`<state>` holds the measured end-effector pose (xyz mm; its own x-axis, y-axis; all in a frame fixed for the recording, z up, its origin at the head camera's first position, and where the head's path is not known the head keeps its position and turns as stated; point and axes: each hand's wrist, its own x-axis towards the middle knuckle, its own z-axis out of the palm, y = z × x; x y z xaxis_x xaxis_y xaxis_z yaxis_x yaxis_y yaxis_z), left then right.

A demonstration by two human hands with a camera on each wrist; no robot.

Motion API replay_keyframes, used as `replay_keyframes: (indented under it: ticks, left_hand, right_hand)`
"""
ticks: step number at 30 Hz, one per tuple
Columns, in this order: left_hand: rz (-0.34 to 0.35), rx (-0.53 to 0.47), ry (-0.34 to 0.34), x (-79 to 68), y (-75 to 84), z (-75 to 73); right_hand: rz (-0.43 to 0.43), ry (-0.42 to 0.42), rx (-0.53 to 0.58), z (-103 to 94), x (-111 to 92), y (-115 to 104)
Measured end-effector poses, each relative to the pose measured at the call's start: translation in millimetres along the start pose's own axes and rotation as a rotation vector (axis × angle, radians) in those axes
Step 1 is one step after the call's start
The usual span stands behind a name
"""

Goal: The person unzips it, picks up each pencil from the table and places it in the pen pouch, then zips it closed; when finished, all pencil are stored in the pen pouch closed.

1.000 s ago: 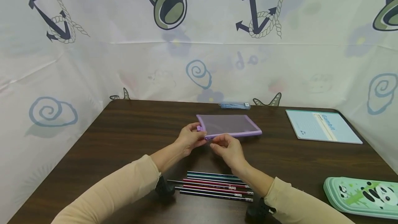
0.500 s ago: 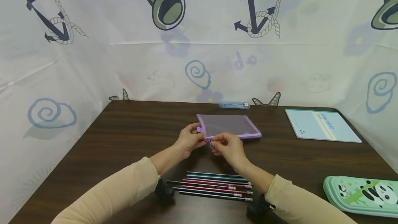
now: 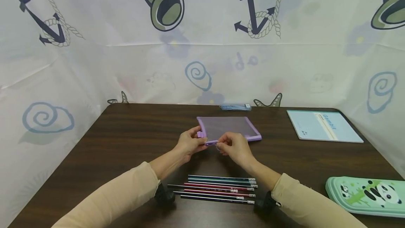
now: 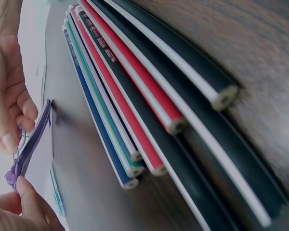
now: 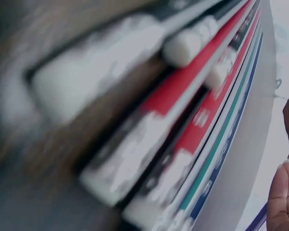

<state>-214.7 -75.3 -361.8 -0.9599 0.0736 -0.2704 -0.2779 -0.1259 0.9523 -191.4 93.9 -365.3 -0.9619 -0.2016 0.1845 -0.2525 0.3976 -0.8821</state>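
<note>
A flat zip pouch (image 3: 229,126) with purple edging and a see-through mesh top is held at the middle of the table. My left hand (image 3: 188,145) grips its near left corner, beside a small purple tab (image 3: 200,134). My right hand (image 3: 236,148) pinches the ring-shaped zip pull (image 3: 218,146) on the near edge. Between both hands a purple strip of that edge (image 4: 31,142) shows in the left wrist view. Several striped pencils (image 3: 218,189) lie side by side below my wrists; their eraser ends (image 5: 101,62) loom blurred in the right wrist view.
A mint-green pencil case with pandas (image 3: 367,195) lies at the right front. A pale blue notebook (image 3: 324,126) is at the back right. A small blue packet (image 3: 235,107) sits by the far edge. Printed cloth (image 3: 152,69) hangs around the table.
My right fingers have gone from beside the pouch's corner to pinching the zip pull, and have drawn slightly right and nearer. The left hand keeps its grip; the view has shifted a little.
</note>
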Motion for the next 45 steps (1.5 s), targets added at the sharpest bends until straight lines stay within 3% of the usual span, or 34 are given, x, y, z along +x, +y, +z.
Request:
replay_keyframes:
  ticks: [17, 29, 45]
  left_hand:
    - [-0.033, 0.003, -0.001, -3.6, 3.5, -16.4]
    - [-0.050, 0.025, -0.019, -1.3, 7.1, -42.1]
    - [-0.058, 0.041, -0.018, -1.4, 16.9, -61.1]
  right_hand:
    - [0.010, 0.013, -0.004, -17.5, 2.6, 14.3]
    - [0.071, 0.106, -0.041, -45.4, 5.2, 27.9]
    - [0.121, 0.212, -0.100, -67.2, 5.9, 40.7]
